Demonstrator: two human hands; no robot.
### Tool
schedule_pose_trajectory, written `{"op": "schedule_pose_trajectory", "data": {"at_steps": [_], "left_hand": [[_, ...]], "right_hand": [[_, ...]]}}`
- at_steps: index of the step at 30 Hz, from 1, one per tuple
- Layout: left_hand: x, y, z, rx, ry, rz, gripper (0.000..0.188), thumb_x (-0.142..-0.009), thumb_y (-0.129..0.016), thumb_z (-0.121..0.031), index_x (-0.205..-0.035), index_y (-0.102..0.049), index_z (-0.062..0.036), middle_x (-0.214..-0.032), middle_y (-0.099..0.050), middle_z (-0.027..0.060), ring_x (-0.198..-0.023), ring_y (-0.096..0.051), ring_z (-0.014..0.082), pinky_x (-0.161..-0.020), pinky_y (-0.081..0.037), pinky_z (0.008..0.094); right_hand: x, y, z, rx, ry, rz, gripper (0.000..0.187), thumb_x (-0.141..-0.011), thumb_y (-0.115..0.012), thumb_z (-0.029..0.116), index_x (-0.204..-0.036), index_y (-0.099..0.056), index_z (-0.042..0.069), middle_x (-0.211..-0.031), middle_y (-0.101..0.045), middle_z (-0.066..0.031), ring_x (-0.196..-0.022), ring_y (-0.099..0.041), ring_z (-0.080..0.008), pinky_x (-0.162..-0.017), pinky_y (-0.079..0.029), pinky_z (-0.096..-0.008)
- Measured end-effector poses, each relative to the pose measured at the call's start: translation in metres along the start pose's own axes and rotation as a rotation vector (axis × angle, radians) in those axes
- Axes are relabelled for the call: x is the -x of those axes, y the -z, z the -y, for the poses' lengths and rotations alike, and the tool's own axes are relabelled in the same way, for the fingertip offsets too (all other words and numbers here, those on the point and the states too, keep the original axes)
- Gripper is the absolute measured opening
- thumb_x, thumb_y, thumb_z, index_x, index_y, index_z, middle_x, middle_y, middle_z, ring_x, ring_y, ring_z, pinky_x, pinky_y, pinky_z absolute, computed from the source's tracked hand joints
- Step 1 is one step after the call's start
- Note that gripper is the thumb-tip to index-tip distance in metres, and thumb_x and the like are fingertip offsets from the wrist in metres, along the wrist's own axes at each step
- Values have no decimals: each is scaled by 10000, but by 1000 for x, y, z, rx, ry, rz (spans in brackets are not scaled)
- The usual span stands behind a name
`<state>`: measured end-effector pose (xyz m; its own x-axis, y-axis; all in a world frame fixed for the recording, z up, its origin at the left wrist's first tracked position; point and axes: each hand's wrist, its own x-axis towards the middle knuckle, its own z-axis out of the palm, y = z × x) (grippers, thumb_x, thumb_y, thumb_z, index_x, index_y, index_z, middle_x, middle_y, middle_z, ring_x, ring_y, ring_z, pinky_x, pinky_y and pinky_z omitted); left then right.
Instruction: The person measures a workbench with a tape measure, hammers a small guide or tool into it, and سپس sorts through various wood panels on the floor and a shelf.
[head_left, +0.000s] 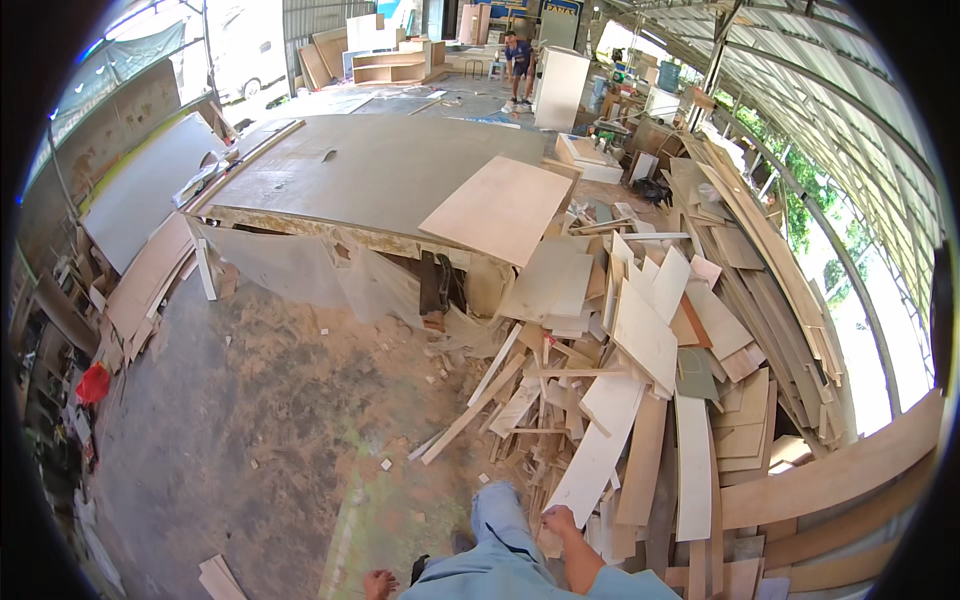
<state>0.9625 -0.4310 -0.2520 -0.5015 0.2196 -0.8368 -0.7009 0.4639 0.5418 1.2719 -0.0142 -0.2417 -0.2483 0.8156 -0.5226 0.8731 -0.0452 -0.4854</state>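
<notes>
My right hand [560, 521] is at the near end of a long white board [606, 440], its fingers closed on the board's edge. That board slants up and away over a heap of wood offcuts [565, 395]. Another narrow white board [692, 470] lies to its right, next to a brown plank [643, 460]. My left hand [379, 584] hangs low by my left side above the floor, its fingers loosely apart with nothing in them.
A large worktable [340, 165] stands ahead, a pale panel [497, 208] overhanging its near right corner. Long planks [755, 250] lean along the right side. Sawdust and wood chips cover the floor [290, 430]. Far back, another person [518, 65] bends beside a white cabinet [562, 88].
</notes>
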Motion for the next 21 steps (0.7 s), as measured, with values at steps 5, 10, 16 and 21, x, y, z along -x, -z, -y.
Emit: {"op": "schedule_pose_trajectory", "data": {"at_steps": [5, 10, 16, 21], "left_hand": [[-28, 23, 36, -135, -52, -55, 230, -805, -562, -42, -996, -551, 86, -809, -623, 198, -627, -636, 291, -528, -517, 372], [-44, 10, 6, -176, 38, -67, 200, -815, -552, -63, -964, -561, 71, -789, -627, 178, -613, -628, 269, -521, -512, 359], [-68, -48, -89, -149, -68, 2, 202, -810, -558, -83, -958, -572, 54, -804, -629, 180, -642, -631, 272, -551, -517, 354], [-138, -52, -123, -506, -276, 33, 204, -791, -581, -91, -938, -593, 50, -795, -635, 166, -647, -627, 239, -561, -506, 334]], "right_hand": [[6, 20, 64, -7, 92, 34, 200, -677, -639, 203, -778, -699, 42, -729, -675, -105, -657, -650, -214, -654, -514, -328], [3, 25, 91, -89, -1, 113, 191, -670, -620, 218, -775, -700, 80, -746, -670, -107, -698, -647, -254, -655, -513, -348], [-53, -13, 35, 764, 315, 378, 226, -666, -580, 283, -764, -696, 115, -818, -658, -133, -788, -631, -318, -645, -504, -406], [-133, -4, 92, 735, 548, 300, 225, -690, -585, 273, -758, -681, 82, -802, -655, -129, -767, -630, -306, -636, -501, -410]]}}
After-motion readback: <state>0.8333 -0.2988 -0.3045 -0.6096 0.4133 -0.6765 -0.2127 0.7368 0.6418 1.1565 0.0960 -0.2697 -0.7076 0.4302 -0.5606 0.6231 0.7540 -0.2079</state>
